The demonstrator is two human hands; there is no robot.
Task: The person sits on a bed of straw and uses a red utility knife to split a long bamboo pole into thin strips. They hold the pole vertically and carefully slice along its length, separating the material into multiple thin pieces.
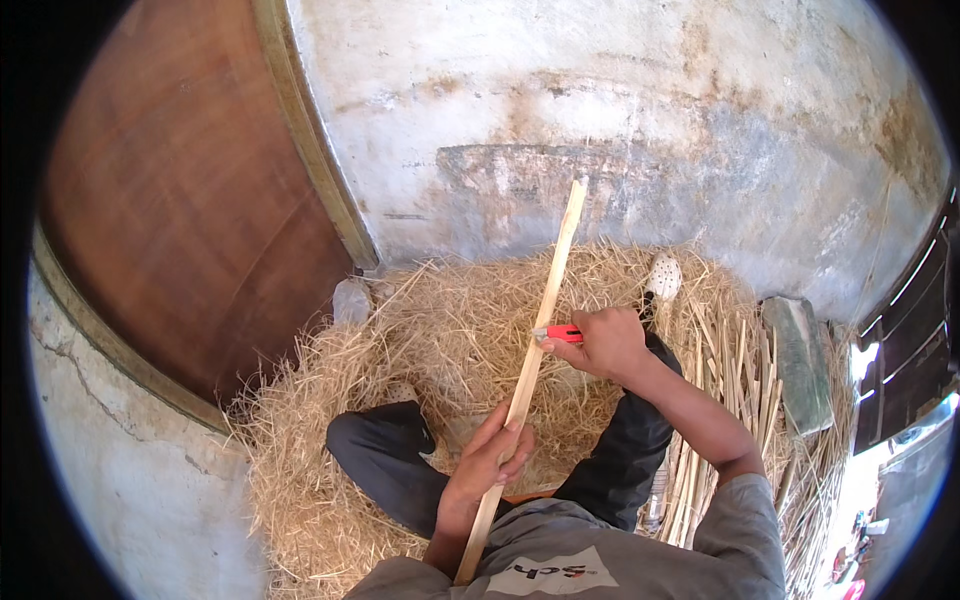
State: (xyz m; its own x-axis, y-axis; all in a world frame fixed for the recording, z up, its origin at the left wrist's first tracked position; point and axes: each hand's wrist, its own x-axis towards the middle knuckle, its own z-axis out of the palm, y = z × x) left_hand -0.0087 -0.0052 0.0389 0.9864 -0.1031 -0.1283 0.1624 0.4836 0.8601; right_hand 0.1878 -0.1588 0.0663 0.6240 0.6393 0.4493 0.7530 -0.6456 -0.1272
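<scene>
Inventory of work in hand: sitting on straw (330, 455) in dark trousers (385, 455) and a grey shirt (660, 568). Holding, by left hand (482, 462), the lower part of one long wooden strip (525, 386), wrapping fingers around it, slanting it from the shirt up toward a wall (620, 90). Holding, by right hand (608, 343), one red cutter (563, 333), gripping snugly and resting its metal tip at about mid-strip, apparently touching; showing too little of the edge to judge. For good handling, by estimate: placing the left hand well below the tip, bracing the lower end against the body, angling the blade shallowly, pressing evenly along the grain, directing strokes away from fingers and trousers. Materials: presenting pale yellow, narrow, straight-sided wood, finishing in a slightly uneven far end; contrasting with glossy red casing. Sitting amid dry, tan, tangled stalks; facing rough whitish plaster, stained brown and grey; adjoining a brown, smooth-looking door panel (190, 200). Having at right slender pale sticks (722, 395), roughly parallel, near a dull greenish slab (797, 365). Wearing a pale, dark-dotted shoe (664, 277).
</scene>
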